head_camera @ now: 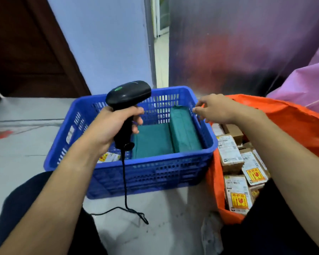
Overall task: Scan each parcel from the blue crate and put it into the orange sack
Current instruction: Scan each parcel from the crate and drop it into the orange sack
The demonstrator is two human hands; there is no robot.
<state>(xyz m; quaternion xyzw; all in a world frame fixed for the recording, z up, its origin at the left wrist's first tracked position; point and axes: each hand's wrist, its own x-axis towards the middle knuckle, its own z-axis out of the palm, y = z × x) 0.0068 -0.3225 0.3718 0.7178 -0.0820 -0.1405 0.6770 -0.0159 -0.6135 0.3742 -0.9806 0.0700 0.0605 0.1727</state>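
My left hand point(110, 124) grips the handle of a black barcode scanner point(127, 100) above the blue crate point(155, 173); its cord hangs down to the floor. In the crate's near left corner lies one parcel point(109, 157) with a yellow and red label, partly hidden by my wrist. Green cloth point(166, 138) lines the crate's bottom. My right hand point(214, 109) hovers over the crate's right rim with loosely curled fingers and holds nothing. At the right, the orange sack point(284, 122) stands open with several brown labelled parcels point(236, 194) inside.
The crate sits on a pale floor with my dark-clothed knees at the bottom corners. A pink sheet point(306, 83) hangs behind the sack. A shiny metal panel point(238, 43) and a lilac wall stand behind the crate, a dark wooden door at far left.
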